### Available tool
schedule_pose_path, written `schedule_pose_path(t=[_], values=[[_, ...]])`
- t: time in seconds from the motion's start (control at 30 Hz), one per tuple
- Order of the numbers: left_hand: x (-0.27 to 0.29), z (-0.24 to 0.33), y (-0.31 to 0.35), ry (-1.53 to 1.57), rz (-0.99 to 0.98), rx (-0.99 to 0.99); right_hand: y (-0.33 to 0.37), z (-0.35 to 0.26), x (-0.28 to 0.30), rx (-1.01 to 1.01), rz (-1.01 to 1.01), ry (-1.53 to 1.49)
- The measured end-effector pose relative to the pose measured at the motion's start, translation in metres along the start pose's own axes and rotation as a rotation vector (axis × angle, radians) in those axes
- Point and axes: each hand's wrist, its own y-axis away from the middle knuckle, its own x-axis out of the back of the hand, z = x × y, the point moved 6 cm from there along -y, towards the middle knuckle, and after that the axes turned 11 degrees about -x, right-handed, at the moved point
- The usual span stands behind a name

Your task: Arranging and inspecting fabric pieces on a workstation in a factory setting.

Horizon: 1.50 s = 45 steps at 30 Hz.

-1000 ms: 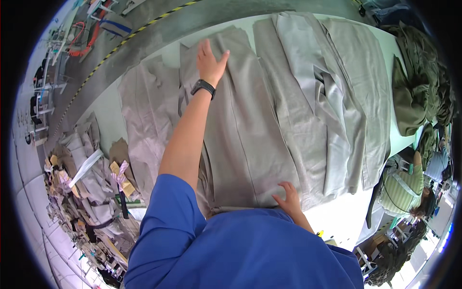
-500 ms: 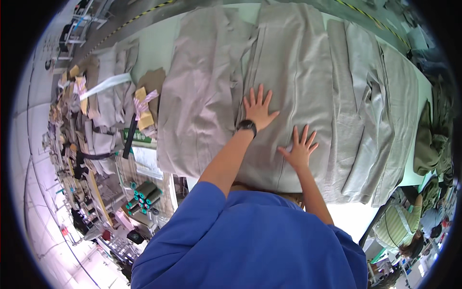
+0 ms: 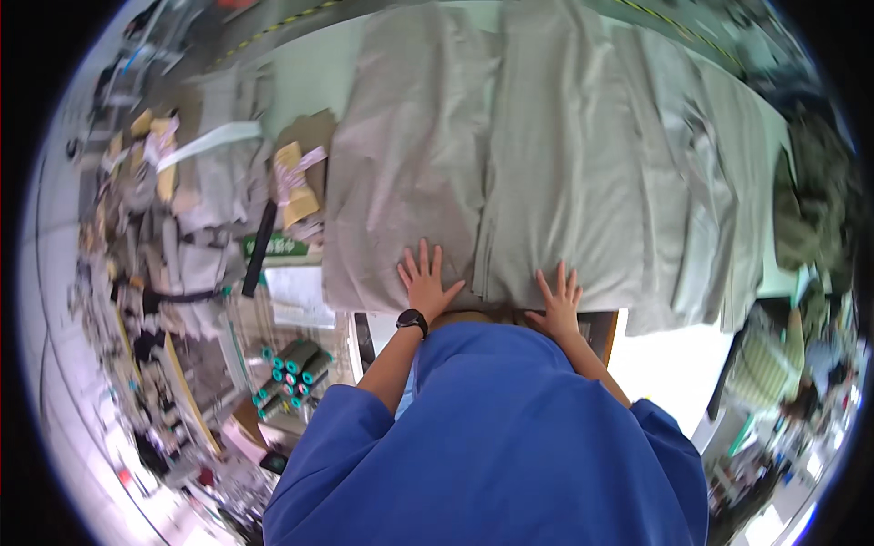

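Note:
Long beige-grey cloth pieces lie side by side, stretching away from me on a pale green table. My left hand, with a dark watch on its wrist, rests flat, fingers spread, on the near end of the left cloth piece. On the near end of the middle cloth piece my right hand is laid flat, its fingers also apart. Neither hand grasps anything. Between the hands, the edges of the two pieces meet in a narrow seam-like line. Rumpled, overlapping cloth pieces lie to the right.
At the left are bundles of cut cloth with yellow paper tags and striped ties. Several teal-ended thread cones stand below them. Dark olive cloth is heaped at the far right. A person in a pale striped top is at the lower right.
Both hands have come back toward me to the cloth's near edge. My left hand has passed leftward from the middle piece to the left one. The view has shifted too.

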Motion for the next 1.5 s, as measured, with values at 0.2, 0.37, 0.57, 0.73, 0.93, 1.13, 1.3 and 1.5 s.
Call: schedule_pose_path(t=[0.2, 0.37, 0.57, 0.73, 0.93, 1.13, 1.3, 1.5], values=[[-0.006, 0.032, -0.033, 0.161, 0.152, -0.214, 0.004, 0.004, 0.008, -0.048, 0.109, -0.169], [-0.014, 0.052, -0.039, -0.123, 0.000, -0.241, 0.027, 0.007, -0.007, -0.230, 0.197, -0.371], [-0.022, 0.043, -0.023, -0.092, -0.076, -0.266, 0.094, 0.029, -0.070, -0.246, -0.030, -0.745], [-0.043, 0.042, -0.010, -0.021, -0.060, -0.258, 0.174, 0.103, -0.134, -0.535, -0.011, -0.932], [-0.052, 0.112, 0.009, 0.209, 0.232, -0.189, 0.296, 0.167, -0.203, -0.655, 0.065, -1.202], [-0.053, 0.229, 0.040, 0.165, 0.273, -0.480, 0.346, 0.207, -0.214, -0.741, -0.050, -1.192], [-0.062, 0.261, 0.006, 0.258, 0.172, -0.505, 0.293, 0.243, -0.134, -0.603, 0.217, -1.376], [-0.051, 0.299, -0.099, 0.393, 0.136, -0.549, 0.190, 0.328, -0.009, -0.583, 0.613, -1.293]])
